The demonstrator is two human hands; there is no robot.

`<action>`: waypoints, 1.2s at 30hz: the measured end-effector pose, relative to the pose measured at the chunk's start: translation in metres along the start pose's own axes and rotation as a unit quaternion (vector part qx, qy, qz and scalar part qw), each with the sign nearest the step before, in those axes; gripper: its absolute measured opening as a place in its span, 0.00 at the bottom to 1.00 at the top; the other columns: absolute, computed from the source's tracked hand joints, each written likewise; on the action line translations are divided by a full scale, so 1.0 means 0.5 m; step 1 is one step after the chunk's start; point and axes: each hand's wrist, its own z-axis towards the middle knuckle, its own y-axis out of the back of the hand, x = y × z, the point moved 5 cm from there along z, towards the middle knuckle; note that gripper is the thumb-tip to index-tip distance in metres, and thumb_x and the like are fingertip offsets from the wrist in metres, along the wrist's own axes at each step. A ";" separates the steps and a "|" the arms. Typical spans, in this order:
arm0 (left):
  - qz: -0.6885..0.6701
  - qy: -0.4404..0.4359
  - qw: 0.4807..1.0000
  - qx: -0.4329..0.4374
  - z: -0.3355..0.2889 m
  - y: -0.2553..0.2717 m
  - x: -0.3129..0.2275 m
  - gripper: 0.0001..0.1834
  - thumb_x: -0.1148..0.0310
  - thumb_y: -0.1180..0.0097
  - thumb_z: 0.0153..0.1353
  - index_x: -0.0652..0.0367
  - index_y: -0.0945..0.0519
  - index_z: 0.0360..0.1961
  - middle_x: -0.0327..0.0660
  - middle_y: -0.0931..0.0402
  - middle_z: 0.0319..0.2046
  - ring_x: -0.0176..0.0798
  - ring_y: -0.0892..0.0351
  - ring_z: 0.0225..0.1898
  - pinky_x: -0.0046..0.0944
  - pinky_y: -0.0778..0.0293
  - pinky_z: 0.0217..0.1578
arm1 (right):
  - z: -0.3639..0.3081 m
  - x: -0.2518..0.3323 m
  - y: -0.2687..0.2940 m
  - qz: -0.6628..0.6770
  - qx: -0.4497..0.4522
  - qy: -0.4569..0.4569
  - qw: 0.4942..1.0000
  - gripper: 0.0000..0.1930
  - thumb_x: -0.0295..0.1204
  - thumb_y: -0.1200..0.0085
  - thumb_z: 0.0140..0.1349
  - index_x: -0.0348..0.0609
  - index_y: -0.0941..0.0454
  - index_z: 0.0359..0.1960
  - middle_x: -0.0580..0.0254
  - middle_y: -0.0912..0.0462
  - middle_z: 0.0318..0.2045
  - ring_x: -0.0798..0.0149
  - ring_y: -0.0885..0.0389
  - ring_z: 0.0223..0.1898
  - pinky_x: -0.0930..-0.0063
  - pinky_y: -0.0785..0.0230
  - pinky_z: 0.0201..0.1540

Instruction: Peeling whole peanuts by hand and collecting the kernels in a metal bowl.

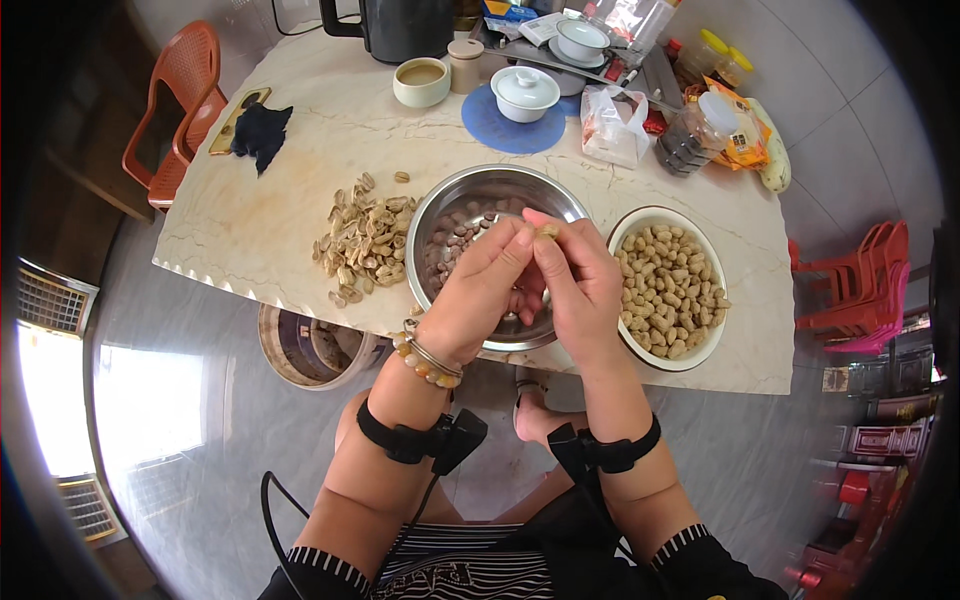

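Over a steel bowl (424,213), my left hand (492,272) and my right hand (578,278) meet at the fingertips. Between them they pinch a peanut (548,231), of which only a small piece of shell shows. Shelled reddish-brown peanut kernels (455,243) lie in the steel bowl, partly hidden by my hands. To the right stands a white bowl (712,345) full of unshelled peanuts (672,285). A heap of empty peanut shells (370,240) spreads on the table left of the steel bowl.
Along the table's (300,140) far side stand a black kettle (408,30), a cup (422,82), a lidded white bowl (525,93) on a blue mat, a plastic bag (614,125) and a jar (698,135). A bucket (285,350) sits below the front edge; a chair (185,110) is at left.
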 end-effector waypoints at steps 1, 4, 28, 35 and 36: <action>0.001 0.000 1.000 -0.002 -0.002 0.004 -0.002 0.19 0.54 0.63 0.70 0.58 0.30 0.47 0.33 0.28 0.28 0.25 0.29 0.25 0.26 0.30 0.26 | 0.000 0.003 -0.004 -0.003 0.011 0.001 1.000 0.12 0.31 0.46 0.62 0.38 0.20 0.43 0.65 0.29 0.29 0.73 0.30 0.28 0.81 0.36 0.31; -0.008 -0.002 1.000 0.002 -0.001 0.005 -0.003 0.18 0.54 0.61 0.69 0.57 0.29 0.45 0.32 0.29 0.26 0.25 0.30 0.24 0.25 0.32 0.24 | -0.001 0.008 0.000 -0.020 0.006 0.020 1.000 0.11 0.31 0.46 0.62 0.37 0.20 0.41 0.63 0.28 0.28 0.72 0.29 0.27 0.80 0.36 0.30; 0.121 -0.115 0.969 -0.184 -0.004 0.002 -0.013 0.20 0.57 0.61 0.70 0.58 0.27 0.26 0.29 0.38 0.13 0.22 0.44 0.14 0.24 0.48 0.14 | -0.002 0.008 -0.020 -0.103 -0.030 0.088 0.990 0.09 0.27 0.50 0.63 0.35 0.22 0.39 0.55 0.28 0.25 0.58 0.28 0.24 0.71 0.36 0.28; 0.143 -0.095 0.961 -0.219 -0.003 0.020 -0.021 0.21 0.56 0.58 0.69 0.63 0.23 0.31 0.31 0.34 0.12 0.21 0.41 0.12 0.24 0.44 0.13 | 0.002 -0.017 -0.024 -0.011 0.040 -0.007 0.999 0.12 0.28 0.55 0.65 0.34 0.24 0.45 0.56 0.28 0.27 0.62 0.29 0.31 0.75 0.37 0.35; 0.166 -0.106 0.954 -0.227 -0.003 0.020 -0.023 0.24 0.52 0.59 0.69 0.60 0.26 0.23 0.31 0.36 0.10 0.22 0.41 0.11 0.24 0.44 0.12 | 0.003 -0.022 -0.022 -0.012 0.040 -0.007 0.999 0.12 0.28 0.55 0.65 0.34 0.24 0.45 0.56 0.28 0.27 0.62 0.29 0.31 0.75 0.37 0.35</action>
